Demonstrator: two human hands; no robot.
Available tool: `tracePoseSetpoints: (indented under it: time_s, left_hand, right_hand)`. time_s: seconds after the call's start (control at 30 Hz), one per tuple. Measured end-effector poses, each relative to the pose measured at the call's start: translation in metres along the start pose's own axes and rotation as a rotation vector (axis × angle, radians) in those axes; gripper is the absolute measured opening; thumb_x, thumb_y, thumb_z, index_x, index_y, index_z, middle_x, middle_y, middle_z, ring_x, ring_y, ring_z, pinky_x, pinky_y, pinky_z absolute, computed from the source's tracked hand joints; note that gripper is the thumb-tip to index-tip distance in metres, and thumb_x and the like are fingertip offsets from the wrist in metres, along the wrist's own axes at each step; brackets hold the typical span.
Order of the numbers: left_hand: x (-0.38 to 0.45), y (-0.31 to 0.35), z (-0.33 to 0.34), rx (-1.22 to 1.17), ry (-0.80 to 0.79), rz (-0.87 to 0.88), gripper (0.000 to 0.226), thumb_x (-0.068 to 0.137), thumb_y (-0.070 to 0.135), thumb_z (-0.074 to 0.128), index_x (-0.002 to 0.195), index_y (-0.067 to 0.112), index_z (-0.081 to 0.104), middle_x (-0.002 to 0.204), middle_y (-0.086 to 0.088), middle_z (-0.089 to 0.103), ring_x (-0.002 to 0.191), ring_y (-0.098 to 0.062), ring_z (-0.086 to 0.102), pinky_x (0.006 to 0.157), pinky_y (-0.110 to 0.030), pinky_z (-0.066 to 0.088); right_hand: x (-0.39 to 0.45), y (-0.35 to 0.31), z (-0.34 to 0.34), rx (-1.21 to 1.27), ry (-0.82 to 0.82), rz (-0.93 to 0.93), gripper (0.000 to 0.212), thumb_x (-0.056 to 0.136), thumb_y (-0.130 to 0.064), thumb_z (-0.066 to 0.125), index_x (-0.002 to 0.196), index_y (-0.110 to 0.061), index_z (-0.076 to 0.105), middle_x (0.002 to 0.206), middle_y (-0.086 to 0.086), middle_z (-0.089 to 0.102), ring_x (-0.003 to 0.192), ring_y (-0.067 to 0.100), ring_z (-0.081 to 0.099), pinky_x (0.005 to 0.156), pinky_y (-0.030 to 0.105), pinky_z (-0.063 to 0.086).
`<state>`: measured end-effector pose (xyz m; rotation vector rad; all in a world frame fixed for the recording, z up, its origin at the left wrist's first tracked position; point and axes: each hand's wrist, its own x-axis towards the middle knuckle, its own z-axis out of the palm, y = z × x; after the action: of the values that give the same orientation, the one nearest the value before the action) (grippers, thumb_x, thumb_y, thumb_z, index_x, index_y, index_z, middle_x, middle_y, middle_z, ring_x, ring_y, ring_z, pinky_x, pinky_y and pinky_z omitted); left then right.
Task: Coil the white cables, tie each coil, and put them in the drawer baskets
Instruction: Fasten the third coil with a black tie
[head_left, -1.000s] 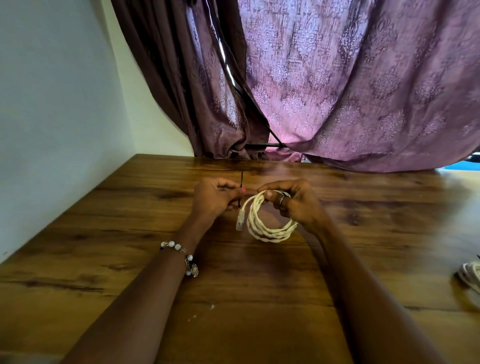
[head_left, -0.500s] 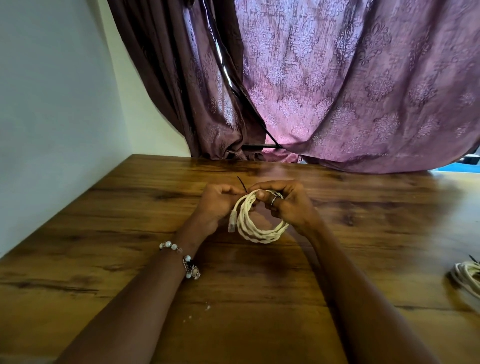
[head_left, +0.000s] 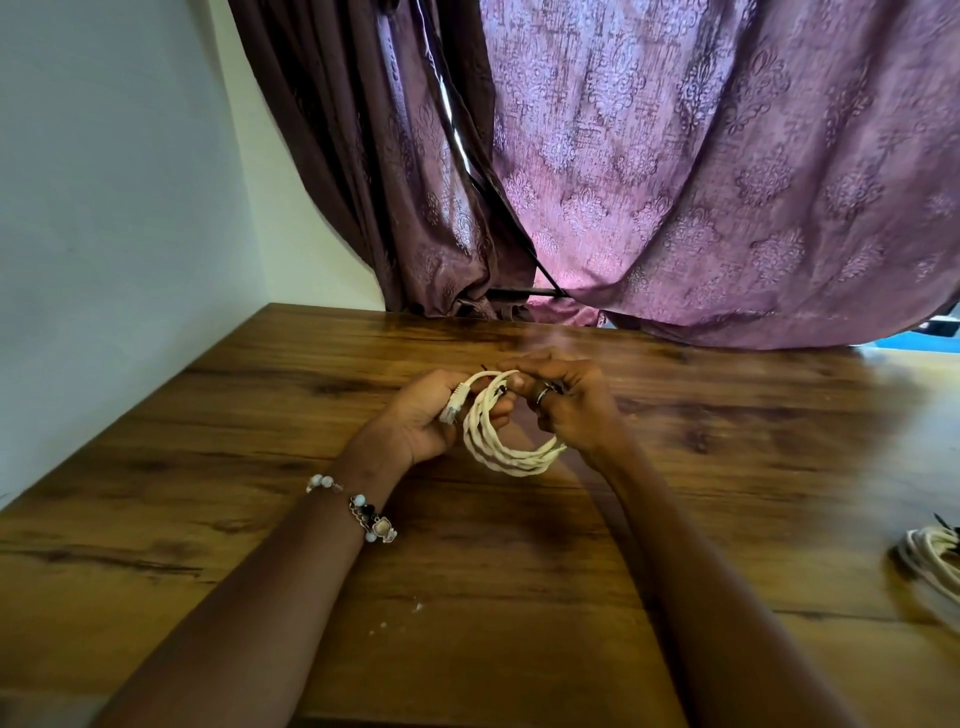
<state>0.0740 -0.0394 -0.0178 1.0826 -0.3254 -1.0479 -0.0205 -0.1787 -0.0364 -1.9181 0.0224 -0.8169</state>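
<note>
**Soft cable coil held over table, tie going on**

Left hand cups the white cable coil w/ plug end; right hand pinches its top near a thin black tie. Coil hangs just above the table. Looks light, floppy, springy — prob. best gripped across all loops at the tie.

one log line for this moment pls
stage: tying coil | left hand: holds white cable coil | right hand: pinches black tie | second coil: on table, right edge
</note>
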Motion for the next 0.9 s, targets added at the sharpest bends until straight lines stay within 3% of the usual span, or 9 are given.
tracePoseSetpoints:
  time_s: [0.13, 0.23, 0.33, 0.5, 0.6, 0.7, 0.9]
  left_hand:
    - [0.0, 0.0, 0.0, -0.011, 0.033, 0.038, 0.027, 0.093, 0.008, 0.045, 0.085, -0.007, 0.066, 0.071, -0.021, 0.069, 0.055, -0.024, 0.069, 0.059, -0.036, 0.06]
    - [0.0, -0.001, -0.002, 0.09, 0.039, 0.106, 0.029, 0.086, 0.024, 0.061, 0.09, -0.004, 0.067, 0.076, -0.022, 0.071, 0.06, -0.026, 0.07, 0.069, -0.043, 0.057]
    - [-0.002, -0.003, 0.001, 0.135, 0.012, 0.192, 0.028, 0.074, 0.013, 0.068, 0.094, -0.007, 0.066, 0.077, -0.022, 0.071, 0.058, -0.024, 0.07, 0.061, -0.041, 0.06]
    - [-0.003, -0.005, 0.003, 0.129, 0.021, 0.228, 0.029, 0.073, 0.006, 0.068, 0.097, -0.01, 0.064, 0.073, -0.022, 0.069, 0.055, -0.024, 0.069, 0.051, -0.036, 0.059]
    - [-0.005, -0.006, 0.006, 0.103, 0.054, 0.227, 0.019, 0.08, 0.002, 0.064, 0.096, -0.009, 0.063, 0.067, -0.02, 0.069, 0.052, -0.023, 0.068, 0.048, -0.033, 0.058]
    - [-0.003, -0.007, 0.006, 0.094, 0.086, 0.225, 0.018, 0.084, 0.0, 0.062, 0.099, -0.009, 0.063, 0.064, -0.017, 0.069, 0.05, -0.02, 0.067, 0.046, -0.029, 0.056]
    - [-0.002, -0.009, 0.006, 0.023, 0.072, 0.223, 0.012, 0.082, 0.001, 0.063, 0.093, -0.004, 0.066, 0.065, -0.016, 0.069, 0.05, -0.019, 0.066, 0.046, -0.027, 0.056]
  right_hand:
    - [0.0, -0.004, -0.005, -0.056, -0.036, -0.066, 0.023, 0.087, 0.006, 0.061, 0.108, 0.005, 0.068, 0.088, -0.006, 0.058, 0.063, -0.007, 0.057, 0.054, 0.003, 0.038]
    - [-0.001, -0.008, -0.006, -0.033, -0.058, -0.103, 0.024, 0.085, 0.009, 0.061, 0.109, 0.008, 0.066, 0.087, -0.004, 0.061, 0.064, -0.007, 0.058, 0.055, 0.003, 0.039]
    - [-0.002, -0.014, -0.005, 0.079, -0.054, -0.089, 0.021, 0.084, 0.015, 0.059, 0.104, 0.013, 0.063, 0.077, -0.001, 0.063, 0.053, -0.006, 0.057, 0.05, 0.003, 0.039]
    - [-0.003, -0.014, -0.006, 0.138, -0.029, -0.05, 0.013, 0.081, 0.017, 0.06, 0.093, 0.012, 0.065, 0.059, -0.016, 0.063, 0.046, -0.003, 0.052, 0.046, 0.005, 0.037]
    - [-0.004, -0.01, -0.008, 0.135, -0.021, 0.008, 0.012, 0.082, 0.008, 0.066, 0.087, -0.003, 0.07, 0.062, -0.008, 0.065, 0.042, 0.007, 0.041, 0.038, 0.016, 0.03]
    - [-0.005, -0.01, -0.009, 0.133, -0.016, 0.025, 0.015, 0.079, 0.008, 0.068, 0.091, -0.001, 0.072, 0.077, -0.001, 0.069, 0.048, 0.018, 0.045, 0.039, 0.017, 0.032]
    - [-0.006, -0.014, -0.006, 0.063, -0.022, -0.078, 0.026, 0.07, 0.022, 0.067, 0.095, 0.015, 0.067, 0.089, 0.015, 0.065, 0.06, -0.004, 0.061, 0.053, 0.005, 0.041]
